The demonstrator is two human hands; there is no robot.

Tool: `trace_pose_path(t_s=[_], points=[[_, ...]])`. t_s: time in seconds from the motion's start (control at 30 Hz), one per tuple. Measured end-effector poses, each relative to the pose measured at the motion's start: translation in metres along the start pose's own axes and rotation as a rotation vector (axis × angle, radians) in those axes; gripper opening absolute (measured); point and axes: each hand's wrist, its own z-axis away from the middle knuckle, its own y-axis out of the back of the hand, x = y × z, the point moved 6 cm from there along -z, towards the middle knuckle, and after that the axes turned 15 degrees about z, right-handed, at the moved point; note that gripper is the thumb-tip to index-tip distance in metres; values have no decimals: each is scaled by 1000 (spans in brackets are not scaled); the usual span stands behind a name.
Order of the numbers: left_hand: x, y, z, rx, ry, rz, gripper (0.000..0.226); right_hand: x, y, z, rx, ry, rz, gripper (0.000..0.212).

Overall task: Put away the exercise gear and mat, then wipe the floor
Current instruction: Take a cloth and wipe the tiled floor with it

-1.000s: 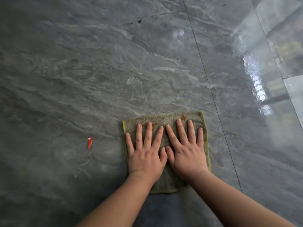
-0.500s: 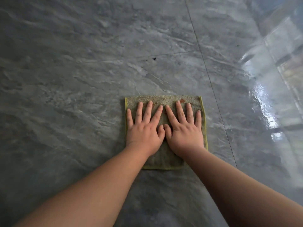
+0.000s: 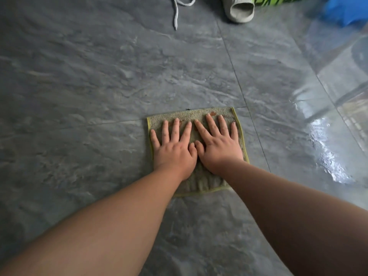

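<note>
left hand (image 3: 173,154) and right hand (image 3: 219,150) side by side, fingers spread flat, pressing green cloth (image 3: 199,184), arms outstretched

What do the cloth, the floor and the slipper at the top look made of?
Cloth: terry-like fabric, olive with yellow-green edging; nubby pile shows. Floor: probably polished stone or stone-look tile; grey veining, thin joint lines, glossy reflections at right. Slipper: likely moulded foam or rubber; smooth, matte, seamless, off-white.

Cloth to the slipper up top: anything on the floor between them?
Head view: bare grey tile floor between the cloth and the slipper, crossed only by grout lines. The white cord lies off to the left.
</note>
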Motion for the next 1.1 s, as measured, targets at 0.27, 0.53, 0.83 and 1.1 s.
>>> trace_pose_path(t_s=[0.27, 0.53, 0.83, 1.1], points=[[-1, -1, -35, 4, 2, -26, 63, 6, 0, -30, 51, 9, -2, 63], [0, -3, -13, 52, 14, -8, 64, 7, -3, -9, 72, 26, 7, 64], [33, -24, 108, -3, -3, 0, 67, 18, -18, 110, 14, 66, 37, 63], [79, -64, 223, -99, -52, 8, 70, 49, -47, 247, -46, 18, 52, 65]])
